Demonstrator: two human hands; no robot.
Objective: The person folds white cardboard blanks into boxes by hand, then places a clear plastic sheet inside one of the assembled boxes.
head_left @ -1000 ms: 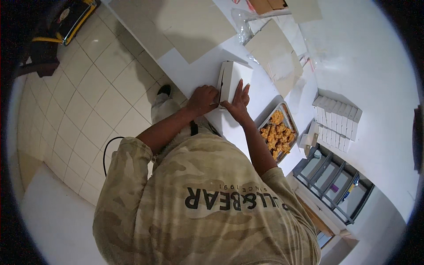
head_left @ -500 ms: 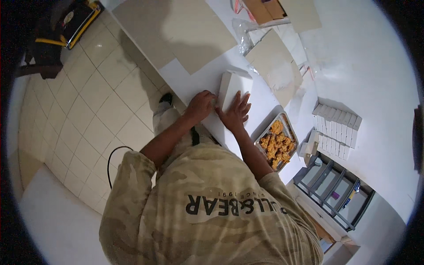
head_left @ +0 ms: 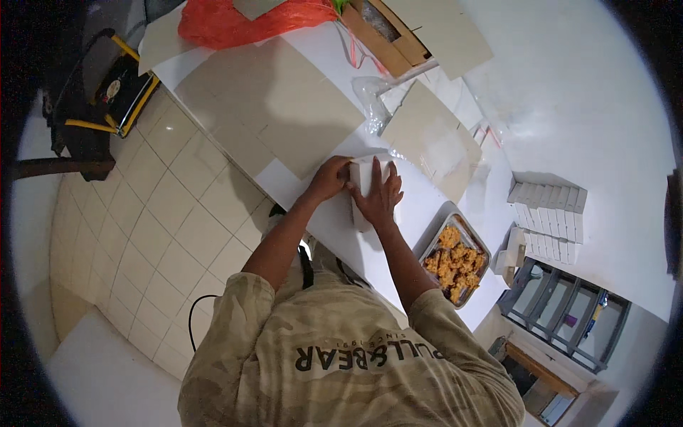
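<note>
While your left hand point(head_left: 329, 179) and right hand point(head_left: 377, 202) fingers grip the white rectangular cardboard box point(head_left: 364, 176), favour its edges: probably light, stiff, crushable.

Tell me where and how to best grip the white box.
Probably by the long sides of the box, from above at its near end, fingers and thumb spanning its width. It is longer than wide, so that span looks the easier one. The left hand is at its far left corner and the right hand lies over it, leaving the near end freer.
</note>
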